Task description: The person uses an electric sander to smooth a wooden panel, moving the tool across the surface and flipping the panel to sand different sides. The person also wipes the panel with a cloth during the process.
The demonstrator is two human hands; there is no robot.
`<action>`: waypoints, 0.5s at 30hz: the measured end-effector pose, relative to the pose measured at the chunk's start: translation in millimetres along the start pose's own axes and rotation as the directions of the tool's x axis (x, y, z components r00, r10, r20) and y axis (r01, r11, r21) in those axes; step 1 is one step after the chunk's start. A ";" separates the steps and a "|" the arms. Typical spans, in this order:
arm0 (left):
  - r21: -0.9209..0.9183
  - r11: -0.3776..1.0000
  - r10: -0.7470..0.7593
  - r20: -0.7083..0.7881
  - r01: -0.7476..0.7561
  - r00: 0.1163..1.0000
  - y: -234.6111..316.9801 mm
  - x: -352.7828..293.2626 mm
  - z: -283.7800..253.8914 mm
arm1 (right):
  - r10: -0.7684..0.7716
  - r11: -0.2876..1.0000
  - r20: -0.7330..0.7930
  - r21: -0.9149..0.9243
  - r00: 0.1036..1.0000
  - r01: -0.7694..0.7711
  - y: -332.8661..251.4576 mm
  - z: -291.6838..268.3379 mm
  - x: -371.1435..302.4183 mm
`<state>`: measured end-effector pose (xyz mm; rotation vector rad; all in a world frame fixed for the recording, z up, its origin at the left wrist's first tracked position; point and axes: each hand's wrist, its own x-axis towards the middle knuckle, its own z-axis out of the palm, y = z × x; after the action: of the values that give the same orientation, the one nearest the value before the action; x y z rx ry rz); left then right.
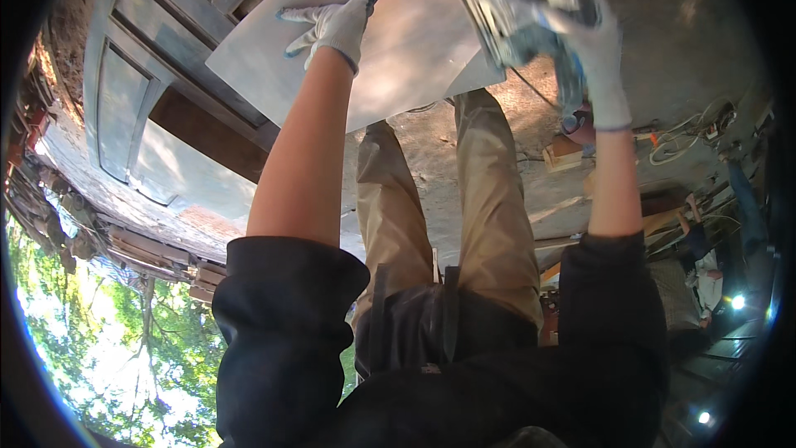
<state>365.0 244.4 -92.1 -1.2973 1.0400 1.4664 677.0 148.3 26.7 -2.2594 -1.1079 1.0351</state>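
Right hand (584, 33), gloved, is wrapped tight around the top of the power sander (518, 8), fingers closed over the housing. Sander sits w/ its pad near the right edge of the grey panel (398, 41), looks like it's touching or just above, can't tell which from here.

Left hand (336, 25), also in a white work glove, is flat on the panel w/ fingers spread apart, not gripping anything, just pressing down near the upper left part of the board to pin it.

The panel itself is tilted, w/ its lower edge just above our knees in the tan trousers (448, 199). What it rests on is hidden, so that left hand is prob doing most of the holding.

Imo, to do this bit well:
- keep the pad flat, don't tip it onto a corner, esp. near the edge where it likes to roll over and round things off
- let the weight of the tool work, no leaning on it
- keep the left hand well apart from the pad's path
- watch the cord (531, 87) trailing below the sander so it doesn't drag over the board

Beyond that: a panelled grey door (133, 91) to the left, dusty concrete floor (663, 33) under us, wood offcuts (564, 153) and wires off to the right.
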 end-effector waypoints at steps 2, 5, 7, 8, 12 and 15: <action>-0.624 0.780 -0.040 0.030 0.050 0.999 -43.6 -38.6 -4.8 | -0.279 0.943 0.243 0.253 0.929 0.217 61.6 -22.9 56.9; -0.988 0.063 0.093 0.150 0.144 0.984 -45.1 -81.9 4.7 | -0.200 0.970 -0.039 0.136 0.979 0.203 -110.8 11.4 28.4; -0.426 -0.873 0.095 0.331 0.238 0.939 -34.8 -90.0 5.4 | -0.454 0.884 -0.104 -0.181 0.885 0.432 -130.9 26.4 16.9; -0.044 -0.993 0.086 0.407 0.114 0.909 -26.8 -95.2 3.6 | -0.534 0.821 -0.090 -0.293 0.840 0.490 -129.8 31.7 6.3; 0.393 -0.886 0.079 0.652 -0.247 0.755 33.0 -98.3 -49.2 | -0.663 0.642 0.069 -0.460 0.746 0.613 -88.0 52.3 -52.8; 0.730 -0.424 0.233 0.660 -0.536 0.714 70.0 -128.9 -85.5 | -0.614 0.631 0.192 -0.464 0.766 0.622 -58.4 58.9 -117.6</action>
<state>325.1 133.1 29.8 0.6779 2.0148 0.5107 555.1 91.3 77.9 -1.9153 -2.1721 0.4944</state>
